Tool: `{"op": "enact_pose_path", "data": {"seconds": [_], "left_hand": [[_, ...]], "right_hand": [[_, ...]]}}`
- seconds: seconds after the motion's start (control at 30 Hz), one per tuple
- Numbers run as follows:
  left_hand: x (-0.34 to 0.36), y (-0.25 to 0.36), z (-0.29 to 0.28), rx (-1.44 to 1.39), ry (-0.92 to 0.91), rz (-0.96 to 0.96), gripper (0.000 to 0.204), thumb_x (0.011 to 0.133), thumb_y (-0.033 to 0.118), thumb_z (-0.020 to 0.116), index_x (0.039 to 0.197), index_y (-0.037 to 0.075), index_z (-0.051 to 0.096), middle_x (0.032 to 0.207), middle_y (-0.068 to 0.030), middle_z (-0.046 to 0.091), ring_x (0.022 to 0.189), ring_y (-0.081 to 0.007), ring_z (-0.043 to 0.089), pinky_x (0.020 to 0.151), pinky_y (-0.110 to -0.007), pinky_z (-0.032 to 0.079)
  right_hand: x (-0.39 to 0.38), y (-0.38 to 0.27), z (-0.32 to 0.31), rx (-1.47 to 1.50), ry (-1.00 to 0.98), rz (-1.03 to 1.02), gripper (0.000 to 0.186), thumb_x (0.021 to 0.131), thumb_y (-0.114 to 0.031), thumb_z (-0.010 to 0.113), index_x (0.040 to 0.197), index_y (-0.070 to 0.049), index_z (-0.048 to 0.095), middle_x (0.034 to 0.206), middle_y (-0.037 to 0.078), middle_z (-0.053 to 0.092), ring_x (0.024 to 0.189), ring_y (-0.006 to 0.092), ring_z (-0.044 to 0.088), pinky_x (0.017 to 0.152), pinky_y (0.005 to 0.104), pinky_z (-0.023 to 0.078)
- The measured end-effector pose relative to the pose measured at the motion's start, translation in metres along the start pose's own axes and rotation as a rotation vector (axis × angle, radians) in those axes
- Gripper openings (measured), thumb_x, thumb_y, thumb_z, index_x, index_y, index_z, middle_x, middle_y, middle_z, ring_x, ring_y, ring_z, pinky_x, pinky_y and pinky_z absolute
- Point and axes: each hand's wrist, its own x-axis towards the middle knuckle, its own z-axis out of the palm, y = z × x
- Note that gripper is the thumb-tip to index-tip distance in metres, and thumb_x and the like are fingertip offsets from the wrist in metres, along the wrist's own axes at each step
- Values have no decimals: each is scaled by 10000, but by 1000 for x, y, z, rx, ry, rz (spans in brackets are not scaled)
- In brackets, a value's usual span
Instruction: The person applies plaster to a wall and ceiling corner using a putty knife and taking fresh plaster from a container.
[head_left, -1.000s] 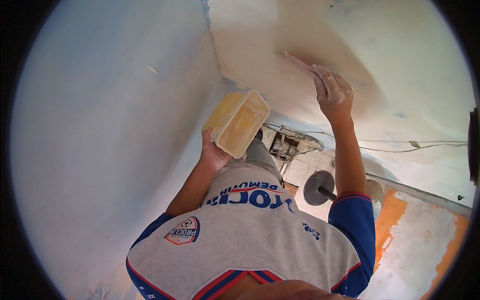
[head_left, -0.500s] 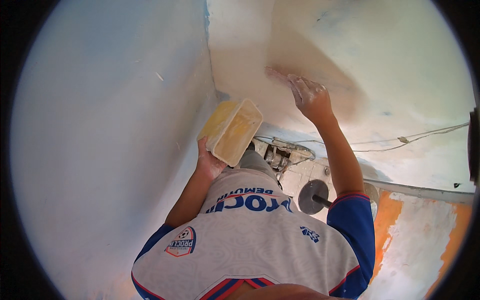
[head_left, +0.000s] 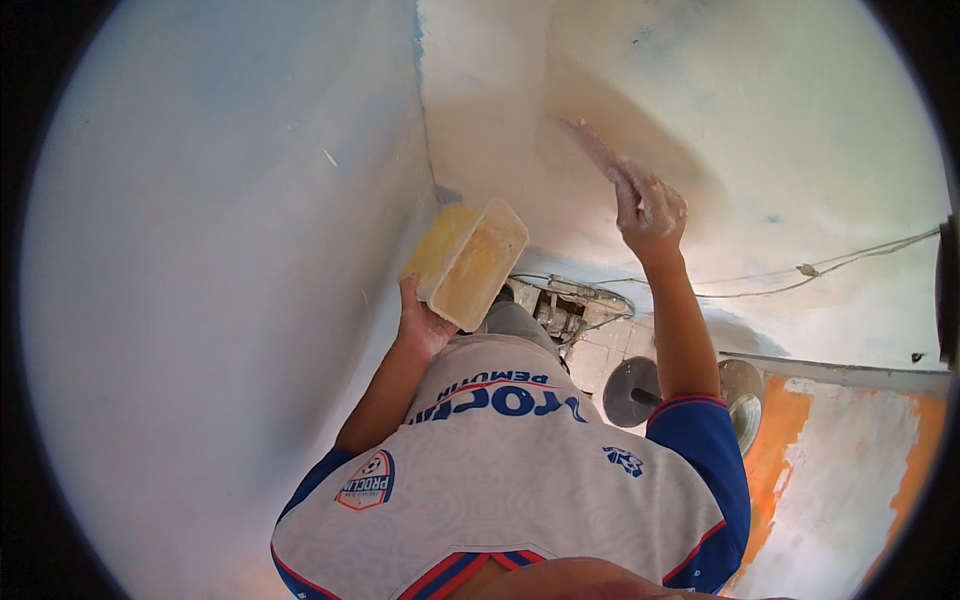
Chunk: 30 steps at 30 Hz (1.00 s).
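My left hand (head_left: pixel 424 328) grips the lower edge of a yellowish plastic tub (head_left: pixel 482 268), tilted with its mouth towards the right. Pale, smeared residue coats the inside of the tub. Raised in front of the wall (head_left: pixel 480 110), my right hand (head_left: pixel 654 214) is closed round a thin, flat putty scraper (head_left: pixel 594 148), seen nearly edge-on. White paste or dust covers the fingers. The scraper's far end is close to the wall; whether it touches cannot be made out.
A second wall (head_left: pixel 230 250) meets the first in a corner at the left. Thin cables (head_left: pixel 760 290) run along the right wall. Below are a cluttered opening with pipe-like parts (head_left: pixel 560 315), a dark round disc (head_left: pixel 630 390) and an orange-painted patch (head_left: pixel 780 425).
My right hand and the scraper have moved right and the hand slightly down. The left hand and the tub stay almost in place.
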Motion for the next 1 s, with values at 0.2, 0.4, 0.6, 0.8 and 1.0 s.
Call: {"op": "enact_pose_path", "data": {"seconds": [0.2, 0.4, 0.6, 0.8, 1.0], "left_hand": [[2, 3, 15, -19, -105, -7, 740, 982, 629, 426, 1554, 160, 439, 1528, -102, 543, 1379, -308, 551, 1119, -538, 476], [-1, -3, -2, -50, -1, -19, 733, 983, 631, 410, 1545, 161, 454, 1524, -104, 546, 1363, -314, 565, 1101, -550, 492], [8, 1, -11, -37, 66, -65, 689, 996, 594, 356, 1519, 169, 499, 1490, -100, 578, 1313, -308, 608, 1054, -539, 533], [11, 4, -7, -58, -37, -42, 754, 981, 654, 423, 1537, 146, 466, 1516, -117, 552, 1353, -328, 575, 1105, -549, 494], [18, 6, -14, -34, -52, -52, 767, 970, 671, 447, 1539, 158, 465, 1524, -106, 548, 1377, -324, 558, 1115, -546, 486]], "right_hand": [[-7, 10, 20, -47, -142, 9, 139, 880, -12, 760, 1013, -42, 732, 924, 126, 771, 710, 279, 744, 602, 358, 592], [-8, 2, -2, 46, 19, 100, 149, 873, -28, 742, 1020, -45, 719, 936, 154, 770, 791, 315, 754, 695, 397, 610], [-17, 8, 13, -1, -74, 114, 162, 864, -15, 752, 1018, -62, 730, 936, 138, 767, 743, 313, 740, 665, 409, 599], [-21, 3, -1, 48, -86, 8, 115, 856, 4, 758, 951, -54, 728, 880, 106, 752, 707, 276, 732, 596, 389, 578], [10, -3, -1, -41, -24, -5, 116, 897, -56, 727, 1012, -51, 710, 859, 124, 732, 720, 298, 725, 573, 401, 557]]}}
